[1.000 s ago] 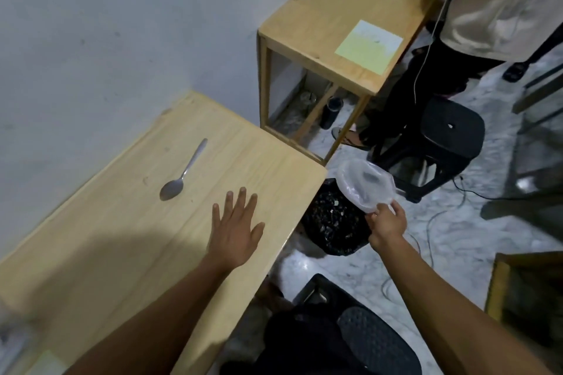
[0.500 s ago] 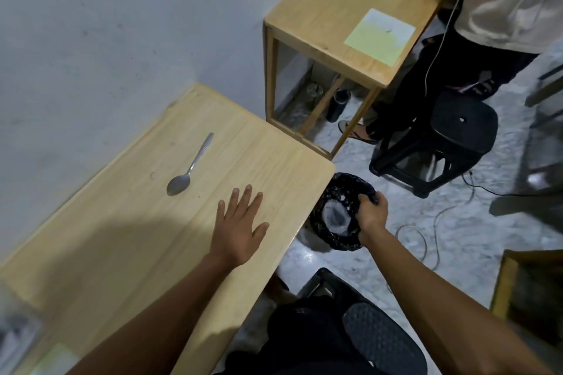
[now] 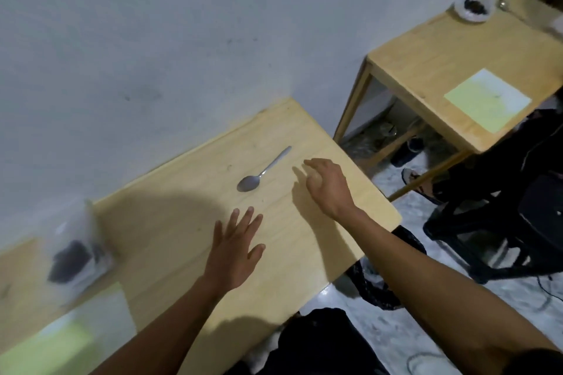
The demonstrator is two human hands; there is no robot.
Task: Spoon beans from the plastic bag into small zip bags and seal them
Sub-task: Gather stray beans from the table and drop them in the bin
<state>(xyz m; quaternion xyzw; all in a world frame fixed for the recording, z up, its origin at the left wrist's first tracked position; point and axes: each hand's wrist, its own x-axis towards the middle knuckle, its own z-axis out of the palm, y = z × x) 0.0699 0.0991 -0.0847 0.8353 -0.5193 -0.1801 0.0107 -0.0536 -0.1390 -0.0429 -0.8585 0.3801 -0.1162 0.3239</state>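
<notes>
Your empty hands flank the spoon (image 3: pixel 264 170) on the table (image 3: pixel 170 222).
Its bowl points toward you, handle toward the wall; left hand (image 3: pixel 236 248) flat, right hand (image 3: pixel 327 184) loosely curled, grasping nothing.

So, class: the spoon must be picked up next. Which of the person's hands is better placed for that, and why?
Probably the right hand: it hovers just beside the spoon, fingers loosely curled and holding nothing. The left hand lies flat on the table, farther from the spoon.

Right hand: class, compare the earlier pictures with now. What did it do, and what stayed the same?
The right hand let go of the clear plastic it held over the black bin bag, came up over the table and now hovers empty beside the spoon. The left hand stayed flat on the table; the spoon did not move.
</notes>
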